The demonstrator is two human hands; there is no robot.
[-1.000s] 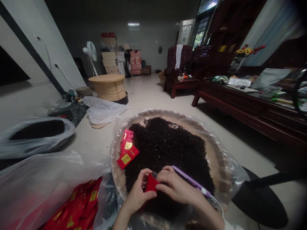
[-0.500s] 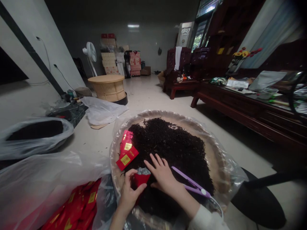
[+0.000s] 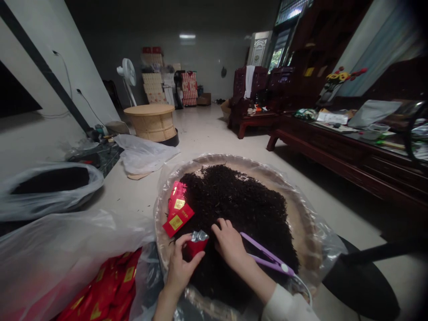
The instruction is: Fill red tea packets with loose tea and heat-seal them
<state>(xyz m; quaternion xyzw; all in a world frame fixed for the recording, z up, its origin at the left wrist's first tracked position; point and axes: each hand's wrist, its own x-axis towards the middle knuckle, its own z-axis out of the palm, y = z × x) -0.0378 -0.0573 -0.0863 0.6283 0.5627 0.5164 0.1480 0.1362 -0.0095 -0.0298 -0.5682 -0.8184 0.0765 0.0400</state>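
My left hand [image 3: 180, 263] grips a small red foil packet [image 3: 197, 246] between thumb and fingers; its open mouth shows a silvery lining. Just to the right, my right hand [image 3: 230, 245] has its fingers curled down into the dark loose tea leaves [image 3: 240, 200], the fingertips partly hidden. The leaves lie heaped in a wide round tray [image 3: 306, 223] covered with clear plastic. Beside my right wrist, a purple hand-held sealer [image 3: 267, 258], shaped like a hair straightener, rests on the leaves with its jaws apart. Flat red packets [image 3: 179, 220] with gold labels overlap at the tray's left side.
At lower left a clear plastic bag [image 3: 83, 240] holds many red packets [image 3: 110, 290]. Another bag [image 3: 95, 185] of dark leaves stands behind it. A black round stand base [image 3: 361, 281] is right of the tray. A long dark wooden table [image 3: 334, 156] stands farther right.
My right hand's spread fingers have curled into the leaves, and the hand has shifted slightly away from the packet. The packet in my left hand now shows more of its silvery mouth.
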